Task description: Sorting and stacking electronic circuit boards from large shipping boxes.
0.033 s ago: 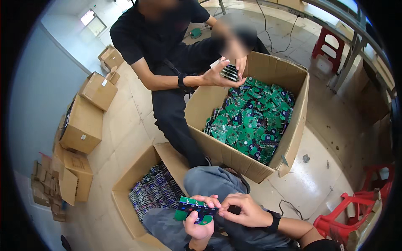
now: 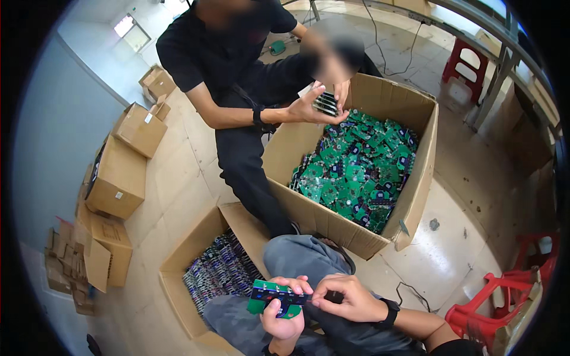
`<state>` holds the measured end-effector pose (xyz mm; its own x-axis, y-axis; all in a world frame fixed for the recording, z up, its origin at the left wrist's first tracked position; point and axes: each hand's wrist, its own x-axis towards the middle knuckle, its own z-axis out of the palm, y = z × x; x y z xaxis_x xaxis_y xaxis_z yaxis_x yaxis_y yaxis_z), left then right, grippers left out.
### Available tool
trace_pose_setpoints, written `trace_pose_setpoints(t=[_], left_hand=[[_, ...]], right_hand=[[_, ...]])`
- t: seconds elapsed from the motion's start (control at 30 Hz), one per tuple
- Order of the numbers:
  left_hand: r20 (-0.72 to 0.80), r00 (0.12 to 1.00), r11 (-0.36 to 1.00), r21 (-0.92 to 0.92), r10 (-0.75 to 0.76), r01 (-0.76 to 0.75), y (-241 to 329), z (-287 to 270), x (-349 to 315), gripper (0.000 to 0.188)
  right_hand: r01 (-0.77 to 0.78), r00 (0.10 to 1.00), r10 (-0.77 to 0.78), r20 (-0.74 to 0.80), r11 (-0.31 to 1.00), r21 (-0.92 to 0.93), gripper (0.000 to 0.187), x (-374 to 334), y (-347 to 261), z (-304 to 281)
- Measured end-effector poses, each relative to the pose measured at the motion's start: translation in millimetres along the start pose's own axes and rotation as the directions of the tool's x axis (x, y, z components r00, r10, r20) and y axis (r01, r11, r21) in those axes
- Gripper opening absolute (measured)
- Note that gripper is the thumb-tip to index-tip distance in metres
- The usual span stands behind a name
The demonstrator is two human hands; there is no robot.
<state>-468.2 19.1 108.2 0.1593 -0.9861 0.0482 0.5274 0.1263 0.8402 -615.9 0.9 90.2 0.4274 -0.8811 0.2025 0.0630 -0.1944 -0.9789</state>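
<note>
One green circuit board (image 2: 256, 305), perhaps with another beneath it, sits in the person's left hand (image 2: 284, 325), over the lap and near the smaller carton (image 2: 189, 244). That hand grips it, thumb on the near side and fingers curled over the far edge. The right hand (image 2: 351, 301) is half curled, thumb and forefinger drawn together at the right end of the board's dark strip (image 2: 274, 293); whether they pinch anything I cannot tell.

I'd expect the board to be light and stiff, brittle if bent, and a little slick along that smooth strip. The edges look the best hold, clear of the shiny metal spots.

Its outline is stepped, a long straight bar across flat green panels. More loose boards (image 2: 356, 178) lie heaped at all angles in the large corrugated carton (image 2: 323, 219), while the smaller one holds tight rows of thin edges (image 2: 219, 267). Soft, mottled grey trousers (image 2: 297, 255) crease beneath the hands.
</note>
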Motion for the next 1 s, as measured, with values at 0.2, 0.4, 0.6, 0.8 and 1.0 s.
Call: trace_pose_setpoints(t=[0.2,0.4,0.6,0.8,1.0], left_hand=[[0.01,1.0,1.0,0.01,0.011,-0.012,5,5,-1,0.037],[0.031,0.999,0.994,-0.11,-0.018,0.021,4,2,1,0.042],[-0.022,1.0,0.997,-0.079,0.005,-0.007,9,3,-3,0.043],[-0.123,0.991,0.992,-0.117,0.043,-0.057,15,0,3,0.039],[-0.414,0.906,0.996,-0.02,-0.087,0.086,20,7,3,0.046]], right_hand=[[-0.043,0.999,0.041,0.023,0.993,0.108,0.01,-8,5,-6],[-0.166,0.983,0.143,0.116,0.958,0.233,0.007,-5,6,-10],[-0.153,0.983,0.119,0.14,0.951,0.27,0.009,-1,11,-5],[0.209,0.954,-0.136,-0.267,0.941,0.266,0.027,51,-18,-18],[0.388,0.912,-0.402,-0.075,0.79,0.475,0.09,78,-115,-21]])
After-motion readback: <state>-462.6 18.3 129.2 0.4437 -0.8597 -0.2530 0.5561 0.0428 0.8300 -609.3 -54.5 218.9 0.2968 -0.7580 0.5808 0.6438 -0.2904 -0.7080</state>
